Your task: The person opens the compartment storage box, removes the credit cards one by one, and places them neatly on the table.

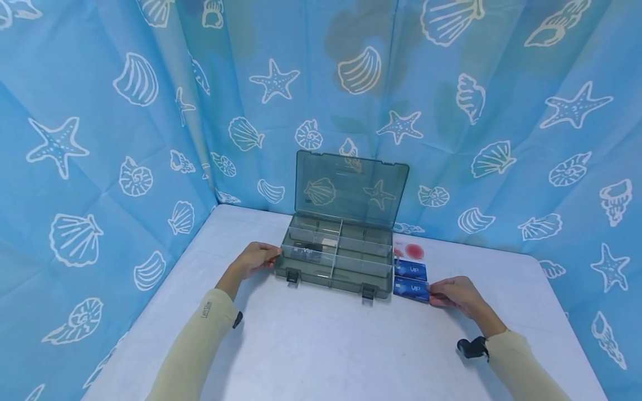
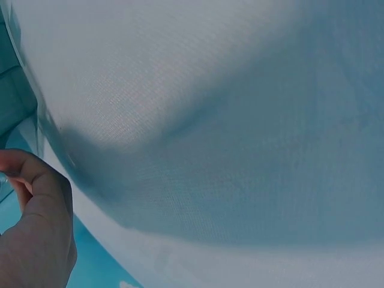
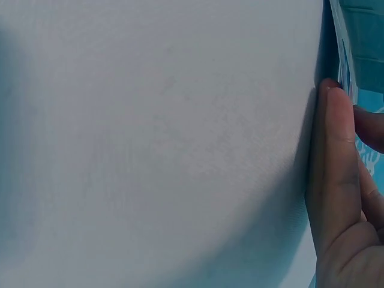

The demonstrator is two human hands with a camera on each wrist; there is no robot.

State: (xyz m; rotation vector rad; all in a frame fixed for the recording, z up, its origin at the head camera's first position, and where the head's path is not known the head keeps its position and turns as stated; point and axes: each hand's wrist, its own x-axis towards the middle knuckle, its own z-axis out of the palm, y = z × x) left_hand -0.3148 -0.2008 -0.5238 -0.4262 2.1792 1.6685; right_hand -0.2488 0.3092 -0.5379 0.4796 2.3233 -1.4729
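Observation:
A smoky see-through compartment box [image 1: 361, 287] stands on the table, its lid [image 1: 351, 189] raised at the back. At the box's left side, my left hand [image 1: 257, 259] holds the edge between thumb and fingers. A dark VIP card [image 1: 307, 253] lies in a left compartment, near a small pale piece [image 1: 329, 243]. To the right of the box are two blue VIP cards, one behind the other. My right hand [image 1: 457, 295] pinches the right edge of the nearer blue card [image 1: 411, 289]. Behind it lies the farther blue card [image 1: 410, 270].
A round red piece [image 1: 414, 252] lies behind the blue cards, with another red one partly hidden by the box. Two latches [image 1: 293, 275] hang at the box's front. The white-covered table [image 1: 321, 345] meets a blue shell-patterned curtain [image 1: 321, 83] at the back and sides.

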